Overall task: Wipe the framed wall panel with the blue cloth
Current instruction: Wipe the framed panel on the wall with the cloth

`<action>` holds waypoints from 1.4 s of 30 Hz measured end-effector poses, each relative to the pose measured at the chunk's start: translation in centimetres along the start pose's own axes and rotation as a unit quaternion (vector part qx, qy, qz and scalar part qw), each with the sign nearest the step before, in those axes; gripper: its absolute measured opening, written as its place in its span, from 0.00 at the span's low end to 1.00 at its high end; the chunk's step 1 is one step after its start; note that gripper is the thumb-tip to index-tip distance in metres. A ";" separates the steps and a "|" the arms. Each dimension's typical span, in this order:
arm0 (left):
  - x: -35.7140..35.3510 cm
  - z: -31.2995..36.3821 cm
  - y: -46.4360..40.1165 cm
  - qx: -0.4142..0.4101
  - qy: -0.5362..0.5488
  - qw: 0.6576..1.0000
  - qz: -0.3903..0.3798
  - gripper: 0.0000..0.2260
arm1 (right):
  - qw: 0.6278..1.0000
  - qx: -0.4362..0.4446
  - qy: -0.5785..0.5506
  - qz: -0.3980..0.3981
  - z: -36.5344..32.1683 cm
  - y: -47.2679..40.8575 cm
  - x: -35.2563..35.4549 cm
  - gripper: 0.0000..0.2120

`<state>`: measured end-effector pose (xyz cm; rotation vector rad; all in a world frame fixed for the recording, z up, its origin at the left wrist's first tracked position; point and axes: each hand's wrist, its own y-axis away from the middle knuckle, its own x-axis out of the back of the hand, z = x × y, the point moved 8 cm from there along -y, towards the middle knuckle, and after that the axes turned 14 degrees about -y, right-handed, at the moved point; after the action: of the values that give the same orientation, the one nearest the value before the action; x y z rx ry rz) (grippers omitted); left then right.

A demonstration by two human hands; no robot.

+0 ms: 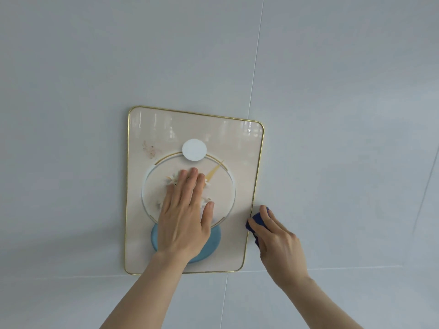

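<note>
A framed wall panel hangs on the wall: cream glossy face, thin gold rim, rounded corners, with a white disc, a ring and a light-blue disc printed on it. My left hand lies flat on the panel's middle, fingers together and extended. My right hand grips a bunched dark blue cloth and presses it against the panel's right gold edge, low on that side. Most of the cloth is hidden under my fingers.
Pale grey wall tiles surround the panel, with thin grout lines running up from its top right corner and across below its bottom edge.
</note>
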<state>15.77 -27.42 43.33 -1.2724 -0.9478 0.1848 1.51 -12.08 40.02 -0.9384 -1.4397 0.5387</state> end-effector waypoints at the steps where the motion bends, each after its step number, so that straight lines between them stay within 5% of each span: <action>1: 0.5 -0.2 0.1 0.000 0.005 1.000 0.002 0.27 | 0.999 -0.019 -0.018 0.021 -0.1 0.0 0.9 0.22; 8: 3.9 -6.2 1.4 0.074 0.028 0.995 0.054 0.29 | 0.945 -0.115 -0.231 0.203 -3.2 -4.0 7.1 0.16; 15: 3.0 -12.5 0.6 0.117 0.011 0.992 0.047 0.39 | 0.906 -0.053 -0.337 0.250 -10.7 -11.0 7.0 0.18; 26: -2.3 -15.0 0.7 0.080 0.047 0.995 0.039 0.39 | 0.938 0.191 -0.218 0.191 -20.2 -18.8 0.4 0.15; 35: -3.5 -15.2 0.6 0.073 -0.008 0.994 0.079 0.38 | 0.934 0.225 -0.127 0.248 -20.4 -18.9 -3.9 0.15; 42: -3.5 -15.0 0.7 0.087 0.003 0.989 0.120 0.31 | 0.933 0.265 -0.113 0.215 -21.1 -18.3 -4.6 0.20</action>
<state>24.16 -40.24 41.19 -1.2219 -0.7552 0.4423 17.45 -30.47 54.46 -0.7631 -1.1868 1.3276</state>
